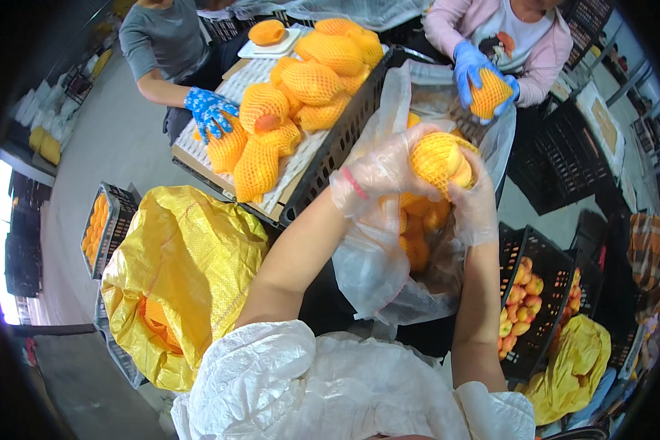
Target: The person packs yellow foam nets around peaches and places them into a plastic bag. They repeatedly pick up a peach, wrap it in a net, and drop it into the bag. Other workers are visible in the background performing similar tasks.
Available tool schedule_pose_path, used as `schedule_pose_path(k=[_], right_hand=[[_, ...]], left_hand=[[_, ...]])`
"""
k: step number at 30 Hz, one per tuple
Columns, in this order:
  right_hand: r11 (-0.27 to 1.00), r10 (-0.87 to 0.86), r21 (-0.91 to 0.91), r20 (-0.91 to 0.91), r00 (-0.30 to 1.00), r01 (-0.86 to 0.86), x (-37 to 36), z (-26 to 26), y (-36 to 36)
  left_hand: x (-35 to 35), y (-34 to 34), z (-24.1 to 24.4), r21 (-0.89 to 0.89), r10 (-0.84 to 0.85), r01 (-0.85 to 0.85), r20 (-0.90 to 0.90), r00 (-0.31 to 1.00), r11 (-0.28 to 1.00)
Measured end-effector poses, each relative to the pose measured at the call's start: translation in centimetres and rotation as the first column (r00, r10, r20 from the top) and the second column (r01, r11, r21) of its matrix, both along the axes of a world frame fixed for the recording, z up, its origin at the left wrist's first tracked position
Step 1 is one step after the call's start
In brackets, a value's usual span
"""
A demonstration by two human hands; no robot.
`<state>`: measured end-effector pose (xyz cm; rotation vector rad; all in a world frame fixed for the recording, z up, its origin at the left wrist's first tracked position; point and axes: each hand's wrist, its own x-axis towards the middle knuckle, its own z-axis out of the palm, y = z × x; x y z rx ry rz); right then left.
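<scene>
Both my hands, in clear plastic gloves, hold one piece of fruit in a yellow foam net sleeve. My left hand grips it from the left, with a pink band around the glove's wrist. My right hand holds its right side, where pale yellow fruit skin shows through the sleeve's opening. Below them a crate is lined with a translucent plastic bag, and several netted fruits lie inside. Left of it, netted fruits are piled on a white padded sheet.
A co-worker's blue patterned glove touches the pile. Another's blue-gloved hands hold a netted fruit across from me. A yellow woven sack with orange netting stands left. Black crates of apples stand right. A white scale sits beyond the pile.
</scene>
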<state>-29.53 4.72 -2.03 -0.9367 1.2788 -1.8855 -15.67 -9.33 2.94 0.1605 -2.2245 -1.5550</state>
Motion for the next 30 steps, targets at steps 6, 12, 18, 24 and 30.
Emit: schedule_pose_path(k=[6, 12, 18, 24, 30], right_hand=[[0.982, 0.107, -0.171, 0.182, 0.977, -0.075, 1.4, 1.6, -0.2], [0.975, -0.18, 0.146, 0.087, 0.98, 0.166, -1.2, 0.4, -0.1], [0.957, -0.183, 0.24, 0.076, 0.98, 0.16, -0.8, 0.6, -0.7], [0.919, -0.239, 0.325, 0.012, 0.971, 0.222, -0.5, -0.7, -0.9], [0.895, -0.379, 0.238, -0.044, 0.924, 0.378, -3.0, -3.1, -1.5]], left_hand=[[2.1, 0.3, 0.2, 0.385, 0.295, -0.2, -0.204, 0.934, 0.901], [12.8, -6.4, 3.8, 0.76, 0.757, -0.369, -0.238, 0.608, 0.535], [20.5, -17.6, -1.1, -0.707, 0.951, -0.642, 0.28, 0.131, 0.296], [20.8, -19.2, -4.4, -0.823, 0.967, -0.532, -0.251, 0.032, -0.196], [6.2, -1.9, 2.6, -0.448, 0.204, -0.233, -0.112, 0.973, 0.863]])
